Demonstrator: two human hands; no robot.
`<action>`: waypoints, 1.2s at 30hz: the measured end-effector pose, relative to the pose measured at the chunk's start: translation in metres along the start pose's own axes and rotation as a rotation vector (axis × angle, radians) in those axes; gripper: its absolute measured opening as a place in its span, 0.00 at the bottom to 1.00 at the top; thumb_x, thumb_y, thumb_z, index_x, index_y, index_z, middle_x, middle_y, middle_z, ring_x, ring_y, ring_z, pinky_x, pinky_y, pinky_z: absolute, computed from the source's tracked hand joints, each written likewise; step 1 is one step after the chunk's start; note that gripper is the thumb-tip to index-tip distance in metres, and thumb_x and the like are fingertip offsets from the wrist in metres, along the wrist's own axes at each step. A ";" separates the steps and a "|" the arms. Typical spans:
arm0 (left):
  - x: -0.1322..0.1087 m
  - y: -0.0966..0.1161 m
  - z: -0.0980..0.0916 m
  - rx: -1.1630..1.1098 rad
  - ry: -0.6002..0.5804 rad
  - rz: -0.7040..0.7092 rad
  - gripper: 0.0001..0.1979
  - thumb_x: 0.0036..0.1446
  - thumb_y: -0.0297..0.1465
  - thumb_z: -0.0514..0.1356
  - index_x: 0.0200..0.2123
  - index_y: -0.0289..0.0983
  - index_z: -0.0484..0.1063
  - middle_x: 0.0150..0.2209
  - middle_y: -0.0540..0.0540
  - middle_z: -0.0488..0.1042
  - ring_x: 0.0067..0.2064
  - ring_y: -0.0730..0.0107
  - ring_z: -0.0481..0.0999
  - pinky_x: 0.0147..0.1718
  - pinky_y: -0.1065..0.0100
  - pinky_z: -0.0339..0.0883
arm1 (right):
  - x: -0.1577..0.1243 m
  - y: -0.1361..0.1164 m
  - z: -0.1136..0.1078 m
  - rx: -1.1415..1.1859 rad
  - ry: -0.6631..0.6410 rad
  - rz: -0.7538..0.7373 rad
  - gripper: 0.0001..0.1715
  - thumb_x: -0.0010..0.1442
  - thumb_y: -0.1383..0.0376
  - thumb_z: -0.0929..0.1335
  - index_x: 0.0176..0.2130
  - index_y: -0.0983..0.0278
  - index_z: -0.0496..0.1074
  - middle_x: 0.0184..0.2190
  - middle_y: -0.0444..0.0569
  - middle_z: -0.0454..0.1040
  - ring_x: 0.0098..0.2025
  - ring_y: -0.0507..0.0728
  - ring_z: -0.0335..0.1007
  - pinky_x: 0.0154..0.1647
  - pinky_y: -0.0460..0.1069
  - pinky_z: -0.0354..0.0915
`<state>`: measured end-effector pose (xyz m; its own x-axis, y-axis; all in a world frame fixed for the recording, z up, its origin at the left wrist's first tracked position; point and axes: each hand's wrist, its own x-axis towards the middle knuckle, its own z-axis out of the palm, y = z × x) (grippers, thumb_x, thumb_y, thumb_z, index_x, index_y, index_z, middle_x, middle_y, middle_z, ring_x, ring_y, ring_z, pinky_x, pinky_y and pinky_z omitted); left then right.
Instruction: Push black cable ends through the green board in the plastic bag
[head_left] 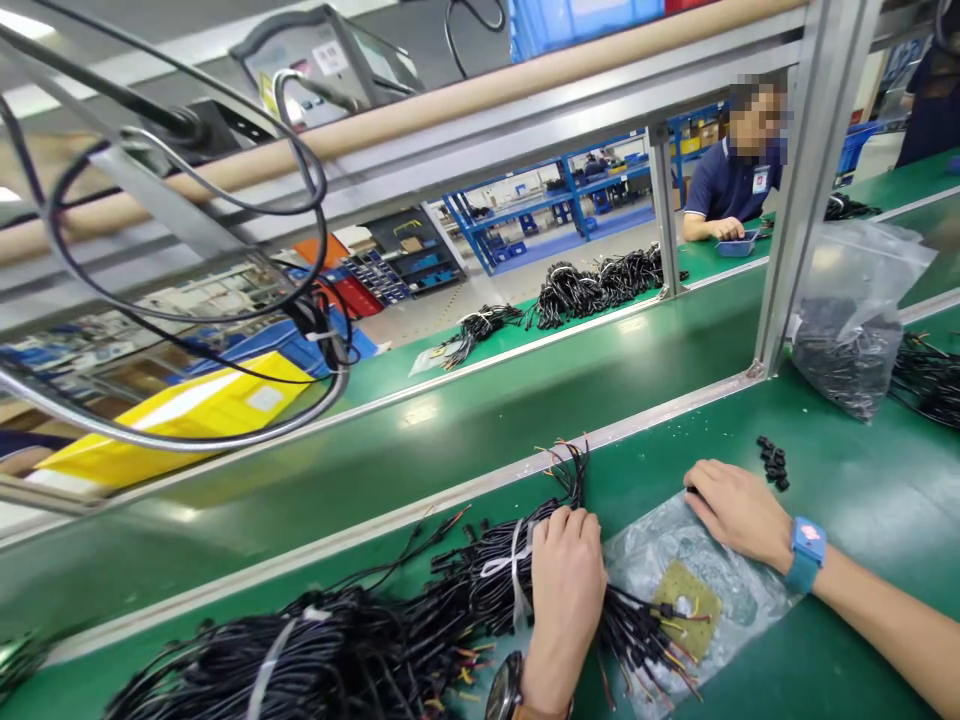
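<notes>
My left hand [566, 585] lies knuckles up on a bundle of black cables [420, 630] tied with white straps, its fingers curled down over the wires. The cables' bare coloured ends fan out onto a clear plastic bag [720, 590] that lies flat on the green bench with a yellowish pad inside. My right hand [739, 510], with a blue watch on the wrist, rests on the bag's far edge. Its fingers are bent and pressed together at the tips, and what they pinch is hidden. A small heap of black caps [772, 463] lies just beyond that hand.
A green conveyor belt [480, 420] runs past the bench behind a metal rail. An aluminium post [802, 190] stands at the right beside a clear bag of black parts [847, 330]. Across the belt are more cable piles [600, 285] and a seated person [739, 180]. Cables hang at upper left.
</notes>
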<state>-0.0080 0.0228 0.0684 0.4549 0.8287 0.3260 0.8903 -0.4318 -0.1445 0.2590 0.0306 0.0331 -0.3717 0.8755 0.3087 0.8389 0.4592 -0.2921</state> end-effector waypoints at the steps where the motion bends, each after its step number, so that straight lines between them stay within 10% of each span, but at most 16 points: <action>1: 0.004 0.000 0.000 0.050 -0.056 -0.006 0.09 0.61 0.18 0.55 0.34 0.35 0.73 0.36 0.40 0.75 0.42 0.52 0.70 0.41 0.54 0.64 | 0.000 -0.001 0.000 0.002 0.004 -0.007 0.05 0.71 0.68 0.61 0.41 0.63 0.66 0.37 0.49 0.71 0.39 0.60 0.69 0.41 0.54 0.62; 15: 0.026 -0.019 -0.018 0.019 -0.196 0.129 0.08 0.60 0.22 0.58 0.29 0.37 0.68 0.31 0.43 0.70 0.38 0.54 0.67 0.41 0.56 0.59 | 0.001 -0.006 0.001 0.032 0.051 -0.027 0.03 0.71 0.68 0.63 0.41 0.63 0.66 0.37 0.49 0.73 0.39 0.60 0.70 0.40 0.52 0.62; 22: 0.013 -0.019 -0.027 -0.372 -0.259 0.202 0.09 0.67 0.23 0.51 0.33 0.38 0.65 0.34 0.46 0.71 0.37 0.60 0.68 0.41 0.59 0.62 | 0.001 -0.005 -0.003 0.071 0.019 0.002 0.03 0.71 0.68 0.62 0.42 0.63 0.65 0.37 0.50 0.74 0.38 0.59 0.70 0.39 0.52 0.62; 36: -0.010 0.005 -0.002 -0.729 -0.359 0.225 0.07 0.70 0.24 0.51 0.38 0.39 0.64 0.34 0.49 0.70 0.37 0.64 0.71 0.37 0.66 0.64 | -0.006 -0.016 -0.010 0.344 -0.060 -0.091 0.03 0.71 0.67 0.62 0.44 0.62 0.65 0.37 0.49 0.73 0.38 0.58 0.69 0.39 0.52 0.63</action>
<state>-0.0086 0.0115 0.0665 0.7087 0.7049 0.0274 0.5969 -0.6199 0.5093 0.2513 0.0169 0.0448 -0.4695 0.8316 0.2968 0.6227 0.5502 -0.5564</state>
